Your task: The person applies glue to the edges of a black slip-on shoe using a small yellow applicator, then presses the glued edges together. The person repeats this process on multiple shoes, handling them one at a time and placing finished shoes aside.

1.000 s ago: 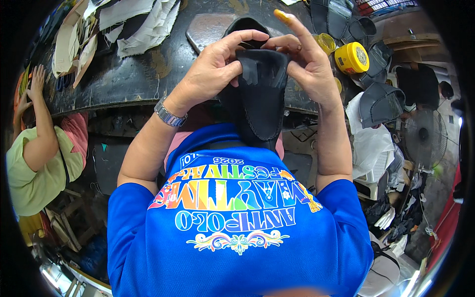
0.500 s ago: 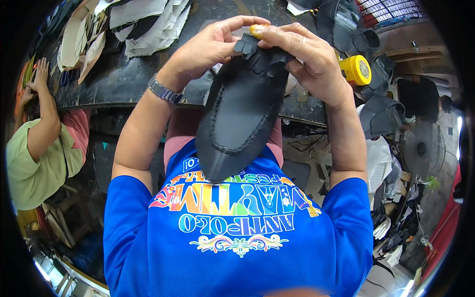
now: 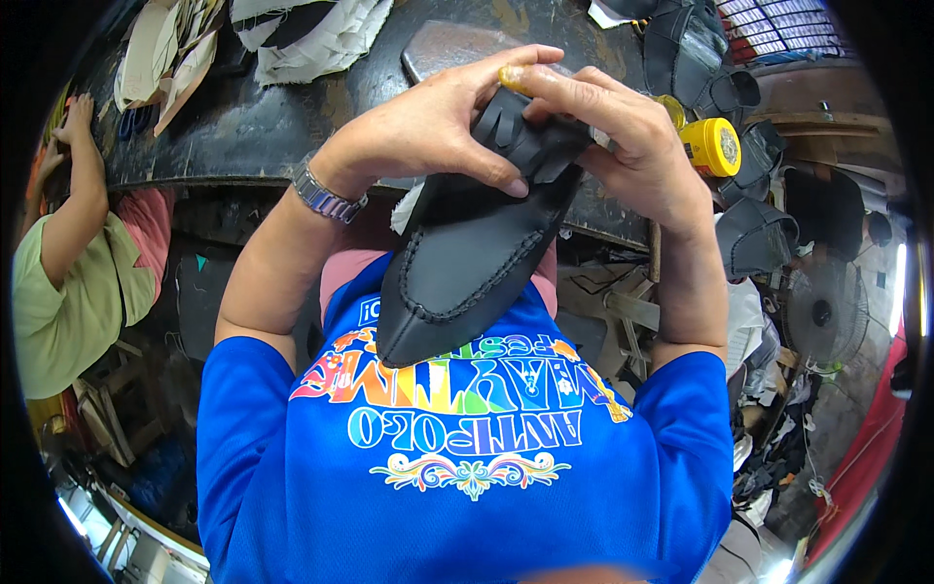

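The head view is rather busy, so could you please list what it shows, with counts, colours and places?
shoe upper: 1, black, centre
workbench: 1, black, across the top
slab: 1, greyish, on the workbench, top centre
fabric scraps: several, white, top left of centre
cut pieces: several, cream, top left
tub: 1, yellow, upper right
shoe parts: several, black, upper right
fan: 1, dark, right
sheet: 1, red, far right
clutter: too jumbled to count, mixed colours, lower right
co-worker: 1, pale green top, left edge
wristwatch: 1, silver, left wrist
shirt: 1, blue with colourful print, lower centre
left hand: 1, bare, thumb on the shoe upper
right hand: 1, bare, one fingertip yellow-stained, gripping the shoe upper
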